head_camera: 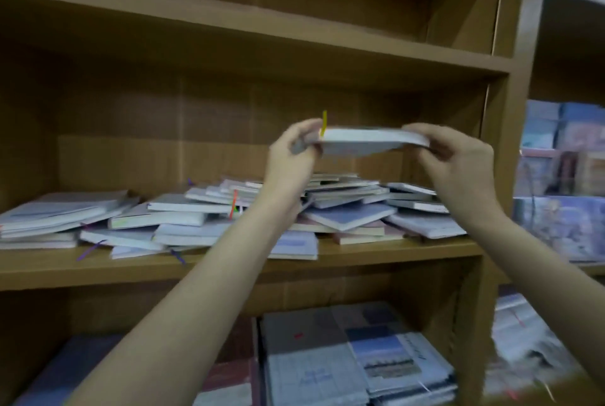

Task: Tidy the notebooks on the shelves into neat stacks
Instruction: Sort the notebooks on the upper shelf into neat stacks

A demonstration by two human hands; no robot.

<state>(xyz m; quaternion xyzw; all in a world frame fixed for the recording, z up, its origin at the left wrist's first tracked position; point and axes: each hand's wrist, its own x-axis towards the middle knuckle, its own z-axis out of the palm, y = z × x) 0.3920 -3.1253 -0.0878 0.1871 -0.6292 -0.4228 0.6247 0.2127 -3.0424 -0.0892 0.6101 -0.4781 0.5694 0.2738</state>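
From my remote seat I see that my left forearm (209,278) hides part of the notebook pile (209,219), the right-side shelves (563,176) beside that pile are too blurred to read, and the lower books (343,366) under it are cut by the bottom edge.

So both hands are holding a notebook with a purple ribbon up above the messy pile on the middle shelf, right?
Not quite: the ribbon is yellow, not purple. The head view shows the left hand and right hand holding the notebook by its ends above the messy pile on the middle shelf.
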